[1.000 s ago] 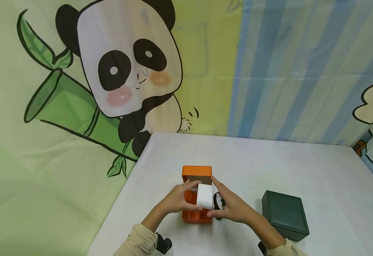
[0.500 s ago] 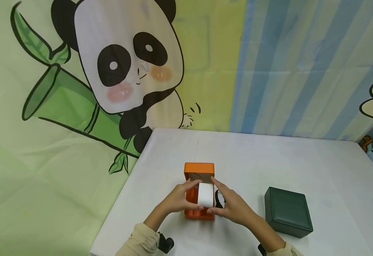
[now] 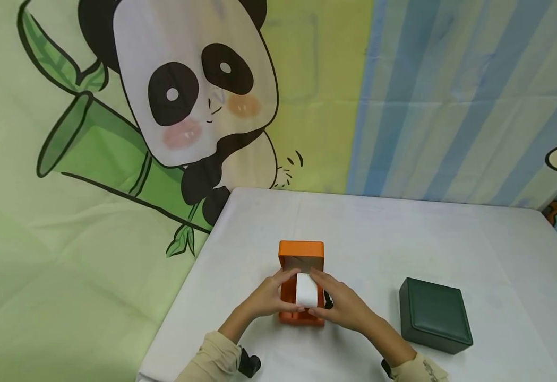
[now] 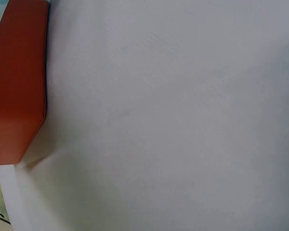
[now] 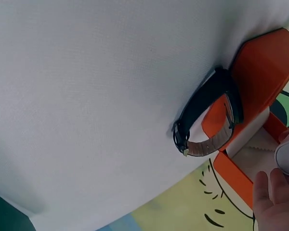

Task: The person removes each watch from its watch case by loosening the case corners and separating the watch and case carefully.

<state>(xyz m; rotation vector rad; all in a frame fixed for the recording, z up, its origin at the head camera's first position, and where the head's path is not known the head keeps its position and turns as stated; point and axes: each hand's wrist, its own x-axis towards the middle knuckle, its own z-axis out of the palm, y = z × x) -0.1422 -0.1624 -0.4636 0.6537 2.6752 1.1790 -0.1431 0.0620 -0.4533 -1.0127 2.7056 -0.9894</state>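
An open orange box stands on the white table with its lid raised at the back. Over it, a white watch cushion is held between the two hands. My left hand grips the cushion's left part, fingers at its far end and thumb at its near end. My right hand holds it from the right in the same way; its fingers meet the cushion in the right wrist view. A watch with a dark strap stands on its side against the box, mostly hidden by the right hand in the head view.
A dark green closed box sits on the table to the right. Behind hangs a cloth backdrop with a panda print. Only the side of the orange box shows in the left wrist view.
My right hand has moved left, from beside the cushion onto its right edge. My left hand keeps its grip. The head view has shifted slightly.
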